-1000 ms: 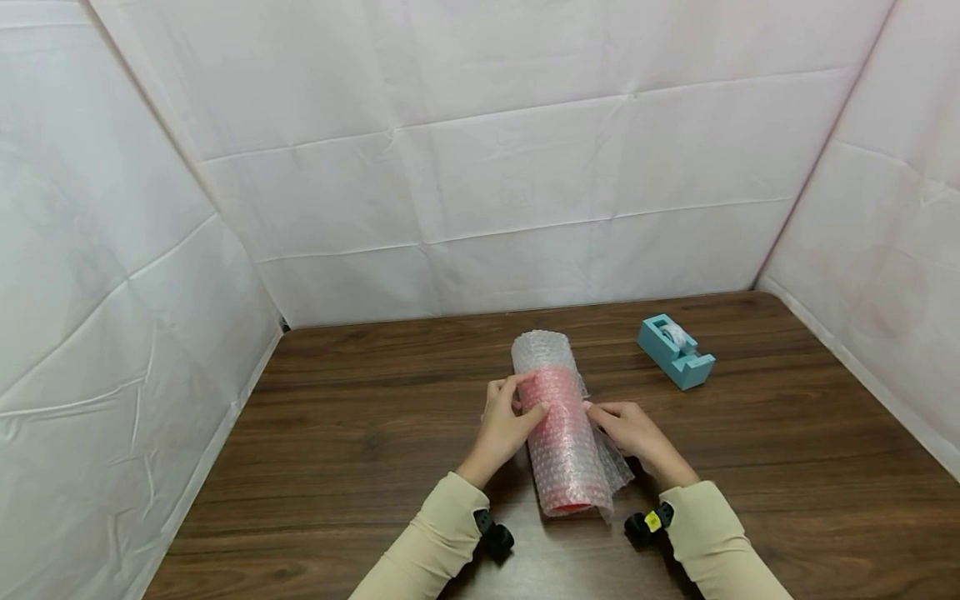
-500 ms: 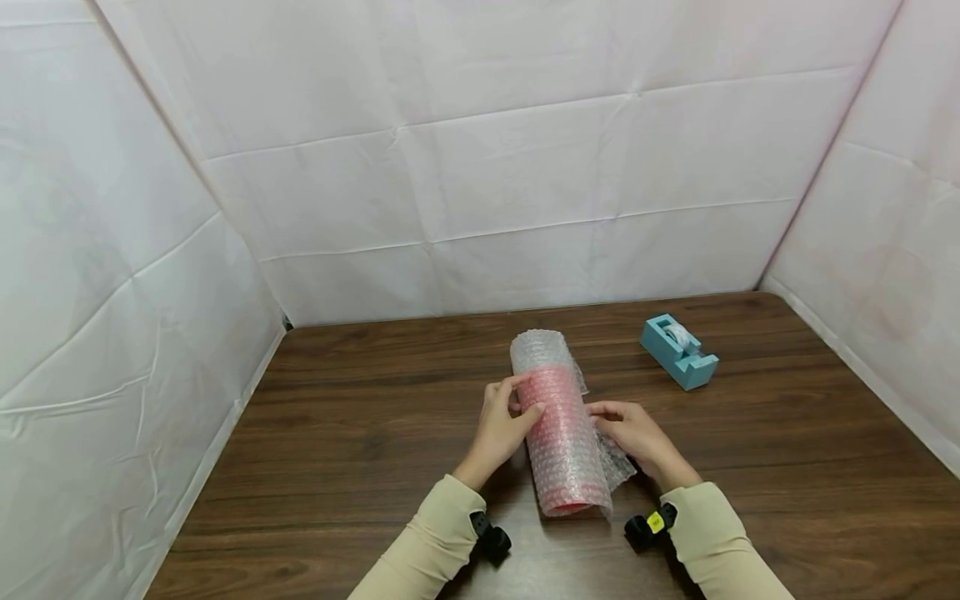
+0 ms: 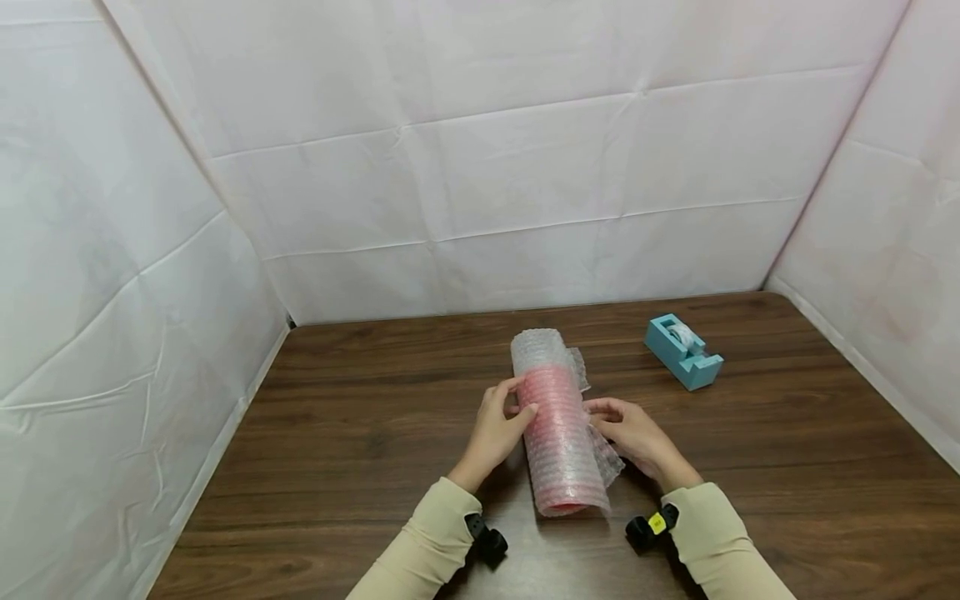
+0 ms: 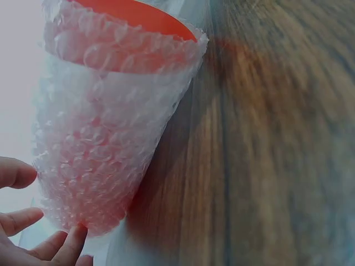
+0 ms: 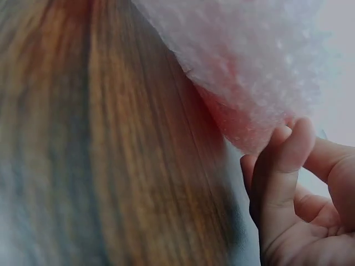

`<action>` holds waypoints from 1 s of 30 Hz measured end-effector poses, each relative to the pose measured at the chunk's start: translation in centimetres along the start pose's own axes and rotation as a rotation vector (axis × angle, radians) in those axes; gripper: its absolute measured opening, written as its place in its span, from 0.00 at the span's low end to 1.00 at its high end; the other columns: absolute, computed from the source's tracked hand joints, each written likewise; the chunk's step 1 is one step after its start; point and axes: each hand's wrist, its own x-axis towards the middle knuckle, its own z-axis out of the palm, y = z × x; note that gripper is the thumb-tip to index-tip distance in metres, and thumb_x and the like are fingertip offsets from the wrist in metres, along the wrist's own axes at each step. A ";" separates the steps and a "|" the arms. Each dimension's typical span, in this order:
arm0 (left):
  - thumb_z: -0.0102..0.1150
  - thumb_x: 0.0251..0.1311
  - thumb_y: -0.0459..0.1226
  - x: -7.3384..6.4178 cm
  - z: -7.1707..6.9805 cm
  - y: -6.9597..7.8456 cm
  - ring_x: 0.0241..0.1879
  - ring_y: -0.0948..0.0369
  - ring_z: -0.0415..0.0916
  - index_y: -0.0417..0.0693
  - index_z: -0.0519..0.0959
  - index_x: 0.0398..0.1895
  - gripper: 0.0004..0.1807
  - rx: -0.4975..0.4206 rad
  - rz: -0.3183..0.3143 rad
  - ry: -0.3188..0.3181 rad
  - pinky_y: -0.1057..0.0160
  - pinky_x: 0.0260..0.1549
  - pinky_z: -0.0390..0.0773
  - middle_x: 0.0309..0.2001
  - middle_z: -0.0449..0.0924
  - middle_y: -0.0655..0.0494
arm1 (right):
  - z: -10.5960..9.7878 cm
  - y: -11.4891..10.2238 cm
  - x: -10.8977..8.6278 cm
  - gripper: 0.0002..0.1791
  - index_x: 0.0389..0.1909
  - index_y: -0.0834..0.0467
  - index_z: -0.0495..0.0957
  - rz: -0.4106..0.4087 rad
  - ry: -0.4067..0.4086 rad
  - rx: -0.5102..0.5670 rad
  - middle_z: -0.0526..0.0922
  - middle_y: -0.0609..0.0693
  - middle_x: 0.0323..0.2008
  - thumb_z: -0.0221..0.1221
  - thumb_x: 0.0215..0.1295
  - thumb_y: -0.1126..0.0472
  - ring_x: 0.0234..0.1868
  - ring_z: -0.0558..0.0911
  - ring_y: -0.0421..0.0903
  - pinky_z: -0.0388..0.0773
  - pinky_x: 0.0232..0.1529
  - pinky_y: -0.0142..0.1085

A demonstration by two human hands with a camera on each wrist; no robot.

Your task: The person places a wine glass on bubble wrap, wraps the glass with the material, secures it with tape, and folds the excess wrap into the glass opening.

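A bubble-wrapped cylinder (image 3: pixel 558 425) lies lengthwise on the table. Pink-red shows through its wrapping, and the left wrist view shows an orange-red inner wall (image 4: pixel 147 16) at its open near end. With spread fingers and thumb, my left hand (image 3: pixel 495 429) touches the cylinder's left side and top. On the other side, my right hand (image 3: pixel 633 437) pinches the loose edge of the bubble wrap (image 3: pixel 606 457); the right wrist view shows its thumb and fingers close together at the wrap. Another corner of loose wrap sticks out beyond the right hand.
A light-blue tape dispenser (image 3: pixel 684 352) with a roll of tape stands at the back right of the dark wooden table (image 3: pixel 375 433). White sheets (image 3: pixel 480 167) hang behind the table and on both sides.
The loose flap by the right hand has drawn in slightly toward the cylinder, while its far corner sticks out more. The left thumb has slid slightly left. The view has shifted a little.
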 end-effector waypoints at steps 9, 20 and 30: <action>0.55 0.64 0.33 -0.1 -0.4 -0.6 0.47 0.45 0.79 0.42 0.69 0.64 0.24 -0.029 -0.008 -0.002 0.54 0.44 0.81 0.55 0.70 0.37 | 0.3 -0.3 0.1 0.38 0.71 0.62 0.56 -0.005 -0.077 0.062 0.71 0.65 0.60 0.56 0.68 0.45 0.47 0.80 0.46 0.81 0.41 0.39; 0.47 0.69 0.34 -0.4 -0.9 -0.8 0.47 0.52 0.77 0.48 0.66 0.68 0.24 -0.107 -0.081 -0.038 0.57 0.42 0.78 0.56 0.75 0.42 | 1.3 -1.2 -0.1 0.41 0.74 0.55 0.49 -0.073 -0.099 0.115 0.66 0.66 0.62 0.57 0.68 0.49 0.51 0.78 0.50 0.81 0.46 0.43; 0.40 0.72 0.50 -0.8 -1.4 -0.6 0.44 0.55 0.77 0.46 0.53 0.74 0.32 -0.336 -0.238 -0.125 0.58 0.43 0.78 0.58 0.71 0.40 | 2.8 -2.7 -0.7 0.42 0.75 0.52 0.44 -0.123 -0.067 0.033 0.58 0.68 0.66 0.55 0.69 0.47 0.60 0.72 0.61 0.80 0.48 0.47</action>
